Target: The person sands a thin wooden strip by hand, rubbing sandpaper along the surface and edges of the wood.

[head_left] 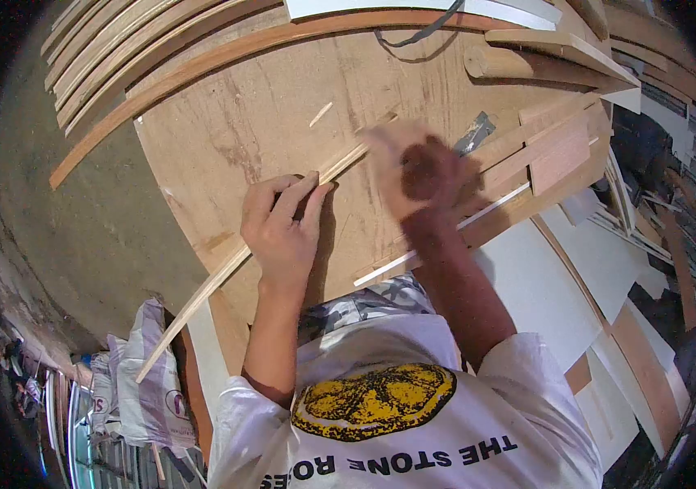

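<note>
1. In the head view, I see the long thin wooden strip lying slantwise: its near end reaches out past the edge of the wooden board, above the floor side, and its other end goes up to the right hand.
2. The left hand is gripping this strip, with thumb and fingers pressed together around it, over the board.
3. The right hand is at the far end of the strip. It is blurred, so I cannot tell whether it is open or closed, or if it holds something.
4. Just beside the right hand, I notice a dark flat piece, also on the board. A small wood sliver lies near the strip, apart from both hands.
5. To the right I see a pinkish wood block, and a narrow white strip passes behind the right forearm.
6. At the top, a reddish curved lath crosses the board, and a rounded wooden piece lies at the upper right.
7. On the left, below the board, I find a white sack.
</note>
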{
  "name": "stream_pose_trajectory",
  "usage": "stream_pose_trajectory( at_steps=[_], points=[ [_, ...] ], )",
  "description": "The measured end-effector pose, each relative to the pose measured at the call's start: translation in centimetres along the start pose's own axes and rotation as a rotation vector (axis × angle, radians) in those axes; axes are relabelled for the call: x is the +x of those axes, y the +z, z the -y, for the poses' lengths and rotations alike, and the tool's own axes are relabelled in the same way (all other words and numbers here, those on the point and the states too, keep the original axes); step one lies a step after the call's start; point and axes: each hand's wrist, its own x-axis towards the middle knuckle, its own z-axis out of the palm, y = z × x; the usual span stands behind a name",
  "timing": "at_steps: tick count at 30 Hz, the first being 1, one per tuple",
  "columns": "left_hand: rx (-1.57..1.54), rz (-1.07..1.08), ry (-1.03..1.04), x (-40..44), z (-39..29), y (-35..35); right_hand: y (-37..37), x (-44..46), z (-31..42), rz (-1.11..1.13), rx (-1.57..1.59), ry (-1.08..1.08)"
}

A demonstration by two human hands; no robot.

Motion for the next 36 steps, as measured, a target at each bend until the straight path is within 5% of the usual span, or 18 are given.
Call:
stream_pose_trajectory(
  at_steps=[3, 5, 7, 8, 10, 12, 17, 20, 24, 28, 32, 36],
  points=[
    [-0.008, 0.012, -0.016, 0.0, -0.1, -0.1, -1.4, 0.6, 0.4, 0.105, 0.057, 0.204],
    [0.021, 0.020, -0.013, 0.0, 0.0, -0.1, -0.5, 0.0, 0.1, -0.006, 0.108, 0.112],
    [0.029, 0.029, -0.013, 0.0, -0.1, -0.1, 2.5, -1.6, 0.3, -0.290, 0.175, -0.222],
    [0.026, 0.032, -0.014, 0.0, 0.0, -0.1, 1.8, -1.0, -0.3, -0.235, 0.088, -0.186],
    [0.022, 0.039, -0.024, 0.1, 0.0, -0.3, 0.6, 1.0, -2.8, -0.083, -0.058, 0.211],
    [0.013, 0.046, -0.043, 0.1, -0.1, -0.4, 0.1, 1.2, -3.2, -0.014, -0.132, 0.280],
    [-0.020, 0.021, -0.022, 0.0, -0.1, 0.0, 1.6, -2.0, 1.0, -0.204, 0.062, -0.198],
    [-0.033, 0.029, -0.030, 0.2, 0.0, -0.3, 3.5, -1.4, -1.5, -0.218, 0.219, -0.189],
    [0.002, 0.059, -0.068, 0.1, -0.3, -0.7, -1.2, 0.9, -1.3, -0.016, -0.176, 0.025],
    [0.001, 0.049, -0.047, 0.1, -0.2, -0.4, 3.7, -1.3, -1.4, -0.280, 0.261, -0.108],
    [-0.019, 0.020, 0.004, 0.1, 0.1, -0.2, 0.2, -0.8, -1.4, -0.192, -0.205, -0.097],
    [-0.006, 0.033, -0.002, 0.1, 0.0, -0.5, -1.2, 0.2, 0.4, -0.080, -0.114, 0.186]
  ],
)
